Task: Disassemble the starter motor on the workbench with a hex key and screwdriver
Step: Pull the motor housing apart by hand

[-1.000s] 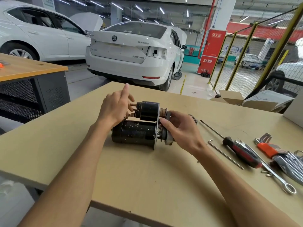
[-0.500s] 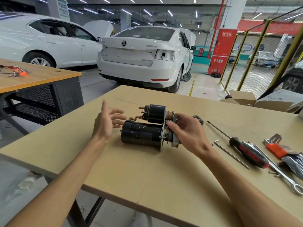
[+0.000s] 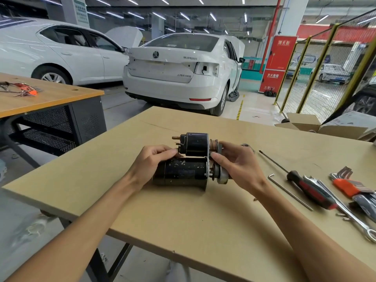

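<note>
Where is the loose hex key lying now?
Head view: the hex key lies on the workbench, right of the right hand, beside the screwdriver.

Spanner (image 3: 345, 208) and key set (image 3: 354, 189) on bench right; cardboard box (image 3: 305, 123) behind; white cars (image 3: 179, 66) beyond

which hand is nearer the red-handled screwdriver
Right. The right hand grips the starter motor's end nearest the screwdriver; the left hand is at the far end.
</note>
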Tool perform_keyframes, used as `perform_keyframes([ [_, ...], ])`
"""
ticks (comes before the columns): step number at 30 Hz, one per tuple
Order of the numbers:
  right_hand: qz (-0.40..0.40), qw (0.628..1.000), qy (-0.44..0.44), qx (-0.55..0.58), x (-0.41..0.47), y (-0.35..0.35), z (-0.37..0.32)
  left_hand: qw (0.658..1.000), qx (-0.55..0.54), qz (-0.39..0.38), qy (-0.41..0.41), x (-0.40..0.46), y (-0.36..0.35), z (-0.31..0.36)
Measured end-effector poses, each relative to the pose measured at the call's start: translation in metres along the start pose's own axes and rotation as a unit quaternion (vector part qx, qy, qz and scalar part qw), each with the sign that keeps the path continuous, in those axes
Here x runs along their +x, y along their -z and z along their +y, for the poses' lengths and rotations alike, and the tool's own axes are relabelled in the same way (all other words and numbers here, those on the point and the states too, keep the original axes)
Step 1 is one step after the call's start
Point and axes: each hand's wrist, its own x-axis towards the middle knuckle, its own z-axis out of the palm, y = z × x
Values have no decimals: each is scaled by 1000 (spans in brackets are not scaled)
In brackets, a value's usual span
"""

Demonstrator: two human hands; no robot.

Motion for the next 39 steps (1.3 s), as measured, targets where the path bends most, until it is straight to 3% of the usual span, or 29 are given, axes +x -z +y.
perform_keyframes([
  [6,-32,991,-21,129,-3,9,-10,999,1,-21,-36,-21,6,3],
  [14,-78,987,-25,138,-6,17,-21,996,5,-11,-85,-37,5,8],
  [18,-84,987,-25,136,-10,19,-23,991,71,16,-112,-40,-2,7],
  [20,-84,986,-25,142,-12,19,-24,961,178,76,-197,-42,-5,6],
  [22,-72,986,-27,148,-12,18,-25,898,288,137,-304,-43,-8,3],
  [27,-54,988,-33,138,-12,16,-22,806,382,208,-401,-41,-12,-1],
  [30,-33,989,-45,138,-13,15,-22,799,388,225,-401,-42,-15,1],
  [35,-12,988,-64,139,-14,13,-20,801,398,316,-316,-47,-34,10],
  [39,4,988,-69,138,-16,12,-23,783,414,363,-288,-48,-44,12],
])
